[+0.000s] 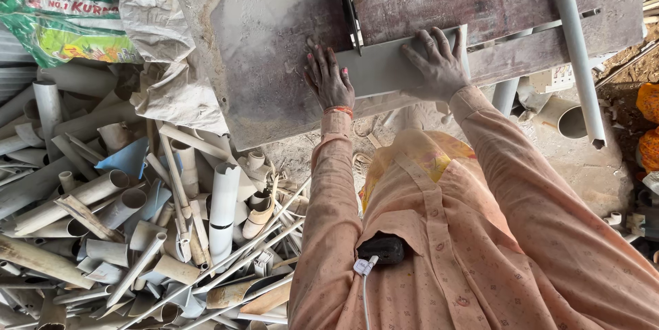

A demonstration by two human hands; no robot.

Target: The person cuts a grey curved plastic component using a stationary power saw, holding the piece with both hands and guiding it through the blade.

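Overhead, both hands press flat, fingers spread, on a pale grey plastic strip (pixel 384 69) lying on the dusty worktop (pixel 261 62) against the upright saw blade (pixel 348 7): left hand (pixel 328 79), right hand (pixel 439 66). Neither closes around it. Cut pipe offcuts (pixel 137 220) litter the floor.

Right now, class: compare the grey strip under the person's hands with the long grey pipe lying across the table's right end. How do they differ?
The grey strip looks flat and lies crosswise along the table's near edge; the long grey pipe is round and runs from far edge to near edge, overhanging it. The left hand and right hand press on the strip; nothing touches the pipe. Both are pale grey and dusty.
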